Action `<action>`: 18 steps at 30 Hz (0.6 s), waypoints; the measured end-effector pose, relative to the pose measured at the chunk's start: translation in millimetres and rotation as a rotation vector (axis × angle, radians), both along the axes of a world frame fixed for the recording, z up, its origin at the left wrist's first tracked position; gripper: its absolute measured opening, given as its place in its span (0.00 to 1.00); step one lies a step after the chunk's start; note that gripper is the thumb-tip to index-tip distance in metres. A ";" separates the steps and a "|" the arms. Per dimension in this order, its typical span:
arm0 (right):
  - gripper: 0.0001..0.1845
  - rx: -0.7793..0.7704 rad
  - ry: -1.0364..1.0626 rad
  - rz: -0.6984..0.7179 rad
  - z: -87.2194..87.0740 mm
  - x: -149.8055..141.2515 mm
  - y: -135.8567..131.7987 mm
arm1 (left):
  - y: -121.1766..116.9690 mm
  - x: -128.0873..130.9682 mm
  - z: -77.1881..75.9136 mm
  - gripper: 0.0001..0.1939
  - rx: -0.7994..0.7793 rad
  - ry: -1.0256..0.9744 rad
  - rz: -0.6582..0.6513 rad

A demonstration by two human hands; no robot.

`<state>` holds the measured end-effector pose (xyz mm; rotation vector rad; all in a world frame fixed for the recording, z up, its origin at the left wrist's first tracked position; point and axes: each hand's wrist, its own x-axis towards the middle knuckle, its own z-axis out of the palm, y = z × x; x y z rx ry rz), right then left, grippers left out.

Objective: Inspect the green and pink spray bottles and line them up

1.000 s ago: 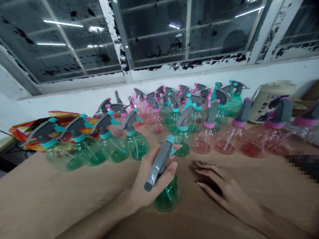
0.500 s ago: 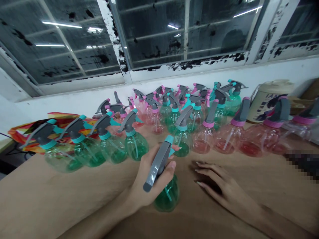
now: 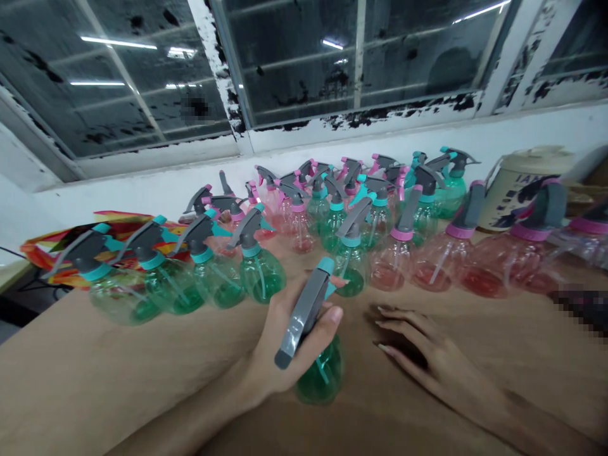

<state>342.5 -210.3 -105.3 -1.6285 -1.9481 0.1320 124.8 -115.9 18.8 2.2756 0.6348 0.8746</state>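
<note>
My left hand is wrapped round the neck of a green spray bottle with a grey and teal trigger head, near the front of the table. The bottle stands about upright, and some green liquid shows in it. My fingers hide its collar and most of the trigger. To the right, my right hand rests on the table, palm down, fingers stretched out and apart, holding nothing. Just beyond the held bottle stands another green spray bottle, with a pink spray bottle beside it.
Green spray bottles line the left, pink ones the right, with several more behind. An orange patterned bag lies at the left. A beige printed container stands at back right under the window. A blurred dark object lies right.
The view has shifted slightly, so the bottles sit a little differently in the picture. Both hands keep their pose, the left still gripping the green spray bottle.
</note>
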 end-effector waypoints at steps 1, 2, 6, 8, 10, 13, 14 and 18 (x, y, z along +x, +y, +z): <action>0.17 -0.006 0.004 -0.001 0.4 0.0 0.0 | -0.2 0.2 -0.6 0.10 -0.015 -0.007 -0.007; 0.17 -0.011 0.009 -0.001 0.9 0.0 -0.1 | -0.3 0.3 -1.4 0.12 -0.021 -0.013 -0.011; 0.17 -0.028 0.038 -0.007 2.5 0.5 -0.1 | 0.5 0.2 -4.3 0.13 -0.001 -0.037 -0.016; 0.17 -0.039 0.053 -0.012 2.8 0.8 -0.3 | 0.9 -0.6 -5.6 0.13 0.000 -0.028 -0.010; 0.17 -0.043 0.059 -0.013 2.8 1.1 -0.6 | 1.1 -1.4 -6.7 0.13 0.005 -0.017 -0.003; 0.17 -0.046 0.064 -0.011 2.6 1.4 -1.1 | 0.9 -2.1 -7.7 0.13 -0.003 -0.008 -0.001; 0.17 -0.047 0.066 -0.010 2.6 1.3 -1.1 | 0.8 -2.1 -7.8 0.13 -0.014 -0.006 -0.006; 0.17 -0.046 0.075 -0.013 2.6 0.9 -1.0 | 0.7 -0.9 -7.7 0.13 -0.023 -0.021 -0.031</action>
